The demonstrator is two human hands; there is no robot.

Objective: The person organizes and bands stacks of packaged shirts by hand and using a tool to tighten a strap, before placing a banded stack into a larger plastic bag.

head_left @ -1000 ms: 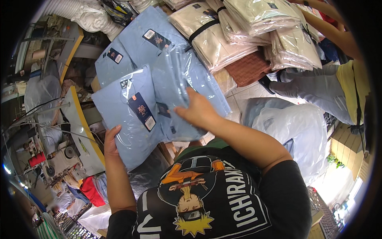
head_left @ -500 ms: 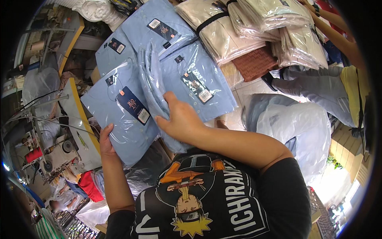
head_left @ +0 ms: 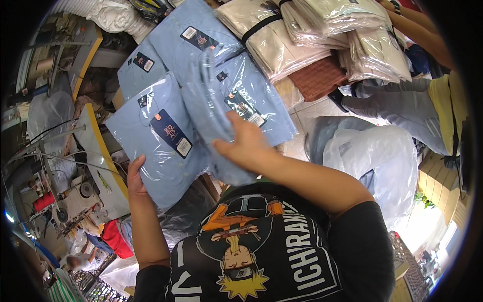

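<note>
Here, left hand (head_left: 136, 177) pinched the outer edge of a bagged blue shirt (head_left: 147, 153), thumb on top, fingers hidden; the shirt lay aslant before the person's left side, dark hang tag (head_left: 172, 133) facing up. Right hand (head_left: 246, 145), thumb apart from the fingers, was at a blurred blue packet (head_left: 201, 110) just right of that shirt; could not tell whether it gripped. Beside this packet, partly covered by it, lay a tagged blue packet (head_left: 275, 120). Two more blue ones lay beyond: a large upper packet (head_left: 173, 32) and a smaller-showing one at its left. Cream packets (head_left: 380, 55) were piled upper right, one bundle crossed by a black band (head_left: 261, 28). Brown patterned piece (head_left: 318, 78) near them. Right: co-worker's grey trousers (head_left: 395, 108), whitish plastic (head_left: 372, 156). Far left: red thread spool (head_left: 44, 202).
</note>
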